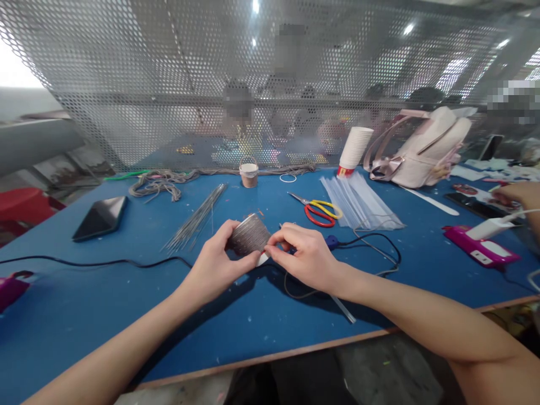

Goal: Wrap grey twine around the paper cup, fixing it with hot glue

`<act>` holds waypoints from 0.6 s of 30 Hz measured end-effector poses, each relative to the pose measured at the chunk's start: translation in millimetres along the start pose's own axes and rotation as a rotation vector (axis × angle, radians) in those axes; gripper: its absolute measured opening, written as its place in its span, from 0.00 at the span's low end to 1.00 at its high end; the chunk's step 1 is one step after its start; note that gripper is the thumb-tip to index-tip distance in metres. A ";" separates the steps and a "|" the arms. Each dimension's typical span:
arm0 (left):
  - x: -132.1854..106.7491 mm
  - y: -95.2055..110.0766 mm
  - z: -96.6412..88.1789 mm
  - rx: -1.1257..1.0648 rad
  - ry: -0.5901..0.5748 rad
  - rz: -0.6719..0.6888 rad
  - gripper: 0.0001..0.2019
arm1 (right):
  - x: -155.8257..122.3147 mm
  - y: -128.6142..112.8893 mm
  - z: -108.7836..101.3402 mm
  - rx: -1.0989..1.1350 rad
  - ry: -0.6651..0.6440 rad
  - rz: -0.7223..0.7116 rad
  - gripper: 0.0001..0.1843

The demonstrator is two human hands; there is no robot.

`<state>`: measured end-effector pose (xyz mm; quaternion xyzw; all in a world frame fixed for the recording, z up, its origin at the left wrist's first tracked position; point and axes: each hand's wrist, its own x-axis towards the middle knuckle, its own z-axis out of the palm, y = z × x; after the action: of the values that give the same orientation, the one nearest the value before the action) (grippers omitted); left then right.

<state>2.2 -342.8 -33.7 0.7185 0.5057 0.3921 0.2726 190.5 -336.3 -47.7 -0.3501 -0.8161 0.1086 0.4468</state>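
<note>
The left hand (pixel 213 261) is curled around a cup (pixel 248 235) wrapped in grey cord, thumb on the near side and fingers behind it, holding it tilted just above the blue table (pixel 84 304). The right hand (pixel 306 256) meets it from the other side, fingertips (pixel 276 243) pinched tight at the cup's right end (what they nip there is too small to tell). Both hands are mid-table, nearer the front edge. Just behind the right hand lies a blue tool (pixel 332 242) with a black cable (pixel 379 239). Further back are scissors (pixel 319 212), clear sticks (pixel 358 202), a stack of paper cups (pixel 355 147) and a pale bag (pixel 422 149). Left of the cup lie thin rods (pixel 196 218), a phone (pixel 100 217) and a heap of cord (pixel 156 184). A small cup (pixel 248 175) stands by the mesh screen (pixel 126 84). At far right, another person's hand (pixel 517 194) is near a pink tool (pixel 481 250)
</note>
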 end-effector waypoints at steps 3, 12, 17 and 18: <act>-0.2 -0.4 0.0 0.007 0.001 0.005 0.12 | 0.2 -0.6 1.4 -0.005 -0.002 0.000 0.07; -1.0 -0.5 -0.6 0.018 0.026 0.000 0.12 | -0.9 0.1 1.6 0.002 0.005 -0.007 0.07; -1.1 0.8 -0.9 0.011 0.044 -0.008 0.12 | -0.5 -1.1 -0.1 0.011 0.006 0.012 0.07; -1.1 1.0 -0.9 0.015 0.042 -0.011 0.12 | -0.3 -1.5 -0.1 0.013 0.004 0.013 0.07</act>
<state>1.8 -344.2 -32.7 0.7093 0.5183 0.4018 0.2584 190.0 -337.6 -47.1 -0.3526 -0.8124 0.1159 0.4497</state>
